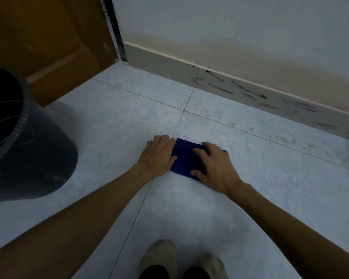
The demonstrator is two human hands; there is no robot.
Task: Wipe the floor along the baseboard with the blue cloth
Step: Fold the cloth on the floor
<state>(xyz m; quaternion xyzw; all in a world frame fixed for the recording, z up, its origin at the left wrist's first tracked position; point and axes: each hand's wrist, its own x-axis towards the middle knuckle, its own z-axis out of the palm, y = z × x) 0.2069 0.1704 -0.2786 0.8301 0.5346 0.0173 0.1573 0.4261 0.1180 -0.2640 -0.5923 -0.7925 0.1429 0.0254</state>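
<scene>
Two beige shoes [159, 255] at six o'clock. Both forearms reach forward. The left hand [158, 155] lies flat, thumb on the edge of the one folded blue cloth [184, 156]. The right hand [214, 166] presses on it with fingers spread. The cloth is on the floor [260, 178], apart from the baseboard [250, 93] at two. One black bin [34, 150] at nine.

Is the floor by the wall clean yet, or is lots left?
Nothing looks done yet. In hand: the blue cloth lies folded on the floor, apart from the baseboard, left hand at its edge, right hand pressing flat on it. Left: the brownish smudges beside the baseboard need wiping.
</scene>
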